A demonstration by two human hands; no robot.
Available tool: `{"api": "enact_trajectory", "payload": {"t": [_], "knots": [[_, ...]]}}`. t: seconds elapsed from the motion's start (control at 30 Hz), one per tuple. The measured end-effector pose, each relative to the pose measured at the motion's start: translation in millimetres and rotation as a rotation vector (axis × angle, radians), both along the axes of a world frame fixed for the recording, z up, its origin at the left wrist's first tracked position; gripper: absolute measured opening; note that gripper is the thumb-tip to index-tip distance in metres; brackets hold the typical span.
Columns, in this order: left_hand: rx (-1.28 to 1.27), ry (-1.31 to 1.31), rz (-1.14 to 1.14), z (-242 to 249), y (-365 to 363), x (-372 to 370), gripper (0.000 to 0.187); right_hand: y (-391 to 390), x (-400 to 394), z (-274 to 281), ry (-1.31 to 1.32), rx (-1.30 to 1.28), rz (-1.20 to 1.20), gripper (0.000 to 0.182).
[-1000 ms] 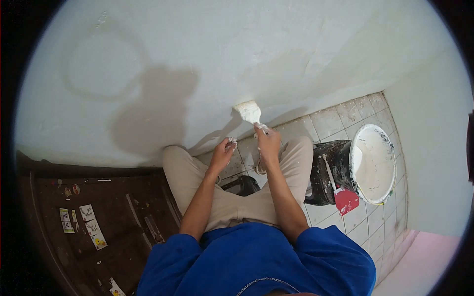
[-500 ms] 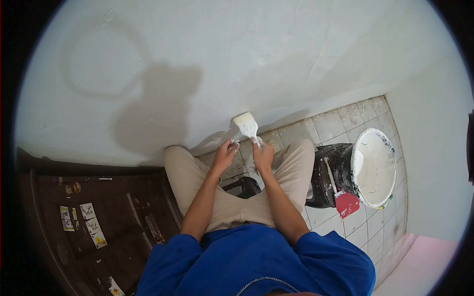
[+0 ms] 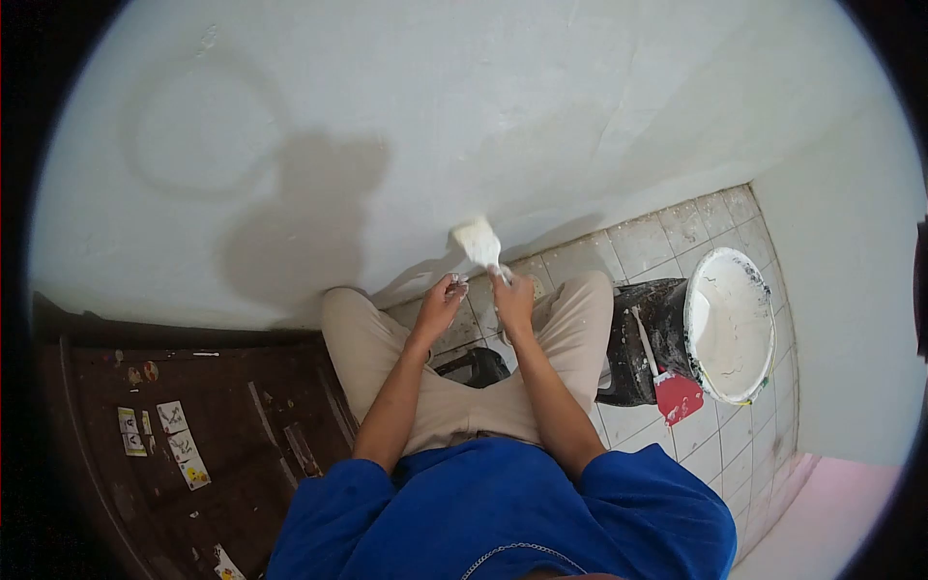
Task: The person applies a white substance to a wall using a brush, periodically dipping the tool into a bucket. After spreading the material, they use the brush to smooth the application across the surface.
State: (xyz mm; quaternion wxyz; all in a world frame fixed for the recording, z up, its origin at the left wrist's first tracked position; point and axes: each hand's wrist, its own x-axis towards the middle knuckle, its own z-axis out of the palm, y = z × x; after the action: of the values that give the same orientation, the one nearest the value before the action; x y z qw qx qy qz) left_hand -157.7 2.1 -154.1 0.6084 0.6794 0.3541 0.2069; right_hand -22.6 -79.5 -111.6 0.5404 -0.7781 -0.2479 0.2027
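Observation:
My right hand (image 3: 513,298) grips the handle of a wide paintbrush (image 3: 478,242) with pale bristles and white paint on it. The bristles point up and to the left, close to the lower part of the white wall (image 3: 541,116). Beside it, my left hand (image 3: 442,302) is closed, its fingertips pressed together and smeared with white; whether something small sits in them I cannot tell. Both hands are held in front of my knees, a short gap between them.
A black bucket (image 3: 657,300) with a white-coated inside and rim lies to my right. Against it rests a red scraper (image 3: 679,397) with a pale handle. Dark wooden furniture (image 3: 232,425) with stickers is at my left. Paint-spotted tiles (image 3: 657,237) cover the floor; a dark object (image 3: 476,369) sits between my legs.
The brush has shifted slightly to the left and turned a little along the wall in my right hand. My left hand stays nearly where it was.

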Motion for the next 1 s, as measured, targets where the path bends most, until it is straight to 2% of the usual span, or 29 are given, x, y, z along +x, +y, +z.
{"api": "enact_trajectory", "payload": {"t": [0.07, 0.17, 0.2, 0.27, 0.4, 0.5, 0.57, 0.6, 0.7, 0.8, 0.9, 1.0], "knots": [[-0.013, -0.011, 0.011, 0.6, -0.4, -3.3, 0.021, -11.1, -5.9, -11.1, 0.256, -0.067, -0.019, 0.034], [0.017, -0.087, 0.002, -17.8, -0.4, -2.6, 0.022, -0.8, 2.5, 46.5, 0.195, 0.078, -0.031, 0.032], [0.039, -0.123, -0.005, -23.1, 0.0, -2.3, 0.022, 1.1, 3.8, 69.9, 0.293, 0.139, -0.052, 0.029], [0.041, -0.03, -0.004, -7.1, -2.5, -3.4, 0.022, -4.8, 0.4, 105.1, 0.318, 0.306, -0.08, 0.025], [0.046, -0.012, -0.017, -5.1, -0.4, 1.1, 0.023, -8.7, 3.7, 142.0, 0.201, 0.509, -0.073, 0.021], [0.022, -0.004, -0.04, 2.6, -2.2, 1.9, 0.023, 5.2, 13.9, 112.4, 0.42, 0.38, -0.048, 0.028], [-0.002, -0.033, -0.017, -10.2, -4.4, 1.5, 0.023, 2.5, 18.5, 67.9, 0.292, 0.222, -0.043, 0.028], [-0.011, -0.05, 0.001, -8.4, -2.4, 2.1, 0.023, 2.8, 17.7, 67.2, 0.227, 0.146, -0.034, 0.027], [-0.025, 0.009, -0.002, -4.8, -1.3, -2.1, 0.023, -12.9, 17.8, 73.8, 0.357, 0.017, -0.047, 0.027], [0.025, -0.001, -0.021, -5.6, -1.9, -0.1, 0.023, -9.7, 23.2, 127.9, 0.311, 0.139, -0.123, 0.026], [-0.011, -0.008, -0.013, -10.9, -1.9, -2.7, 0.023, -11.3, 16.3, 194.8, 0.375, 0.549, -0.156, 0.027], [0.01, -0.058, 0.018, -21.9, 3.2, -3.7, 0.022, -7.8, 14.4, 227.5, 0.248, 0.612, -0.133, 0.028]]}}
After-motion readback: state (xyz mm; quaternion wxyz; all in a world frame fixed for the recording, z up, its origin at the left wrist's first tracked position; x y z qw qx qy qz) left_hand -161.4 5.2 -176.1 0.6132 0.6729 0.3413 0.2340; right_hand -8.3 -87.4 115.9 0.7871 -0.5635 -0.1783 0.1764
